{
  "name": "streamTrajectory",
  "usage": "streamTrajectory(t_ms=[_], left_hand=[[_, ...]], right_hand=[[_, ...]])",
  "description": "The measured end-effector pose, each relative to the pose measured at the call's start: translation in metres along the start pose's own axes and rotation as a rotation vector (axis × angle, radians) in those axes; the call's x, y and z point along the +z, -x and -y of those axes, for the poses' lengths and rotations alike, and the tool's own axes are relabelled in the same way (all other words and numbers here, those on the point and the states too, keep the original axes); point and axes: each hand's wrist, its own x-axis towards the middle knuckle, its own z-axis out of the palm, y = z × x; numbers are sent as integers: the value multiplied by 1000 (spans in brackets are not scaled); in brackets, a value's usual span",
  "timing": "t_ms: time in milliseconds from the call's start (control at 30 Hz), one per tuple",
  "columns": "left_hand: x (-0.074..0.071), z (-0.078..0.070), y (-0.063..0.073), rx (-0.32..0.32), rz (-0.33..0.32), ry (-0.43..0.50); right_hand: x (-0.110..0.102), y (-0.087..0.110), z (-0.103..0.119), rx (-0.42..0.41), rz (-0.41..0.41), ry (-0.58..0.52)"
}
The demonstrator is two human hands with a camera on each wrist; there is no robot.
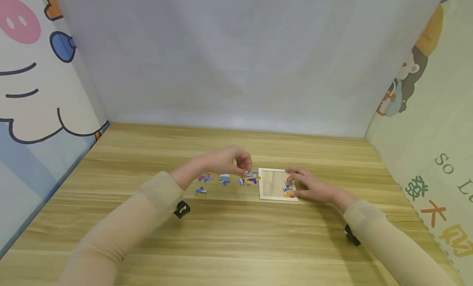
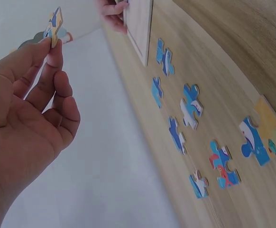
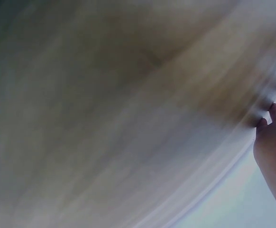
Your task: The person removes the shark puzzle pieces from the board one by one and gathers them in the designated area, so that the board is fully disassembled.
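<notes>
My left hand [image 1: 230, 159] pinches a small jigsaw piece [image 2: 55, 23] between thumb and fingertips, holding it up off the table; the piece shows yellow and blue. Beneath and beside this hand lie several loose blue pieces, among them one with a red figure [image 2: 222, 166]. A white-rimmed puzzle tray [image 1: 260, 185] stands to the right of them. At its right side, my right hand [image 1: 312, 188] rests with loosely bent fingers over the rim. Its thumb touches beside a blue and yellow piece [image 1: 288, 191] in the tray's near right corner.
The wood-grain table [image 1: 229, 241] runs back to a pale cloth wall [image 1: 229, 72]. Printed panels stand at both sides. A larger corner piece with a whale and sand [image 2: 266, 130] lies apart from the others. Black wrist straps [image 1: 182, 209] show under both forearms.
</notes>
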Motion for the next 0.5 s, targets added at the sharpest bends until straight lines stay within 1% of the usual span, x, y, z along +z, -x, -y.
streamTrajectory(t_ms=[67,233,400,500], left_hand=[[-3,2,6,-9,4,10],[-7,12,19,-8,6,16],[-7,29,29,-20,4,28],[-4,40,35,-51,2,31]], right_hand=[[0,0,0,1,2,2],[0,-1,0,-2,-1,2],[1,-1,-1,2,2,5],[1,-1,-1,8,8,-5]])
